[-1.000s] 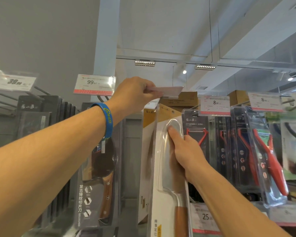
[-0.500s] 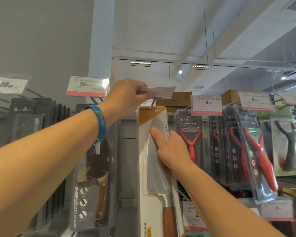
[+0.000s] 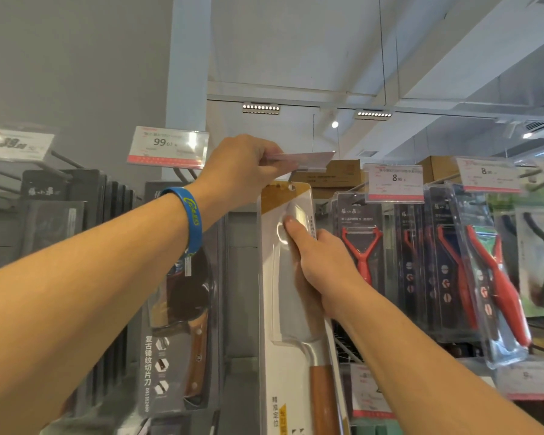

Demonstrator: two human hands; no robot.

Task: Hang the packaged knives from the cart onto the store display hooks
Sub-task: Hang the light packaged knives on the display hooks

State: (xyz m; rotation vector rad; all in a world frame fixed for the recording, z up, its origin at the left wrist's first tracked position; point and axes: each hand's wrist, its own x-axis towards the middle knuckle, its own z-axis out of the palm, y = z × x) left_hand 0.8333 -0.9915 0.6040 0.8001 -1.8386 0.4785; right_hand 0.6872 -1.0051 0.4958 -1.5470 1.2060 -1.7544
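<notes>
Count: 2 hands (left hand (image 3: 239, 164), right hand (image 3: 324, 262)), 1 white cleaver pack (image 3: 275, 293), 2 cardboard boxes (image 3: 343, 174), 2 strip lights (image 3: 260, 108).

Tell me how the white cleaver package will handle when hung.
Probably bottom-heavy: the white cleaver package carries a broad steel blade and wooden handle low down. Its tall card looks fairly stiff, standing upright in the right hand. The glossy blister may be slippery.
</notes>
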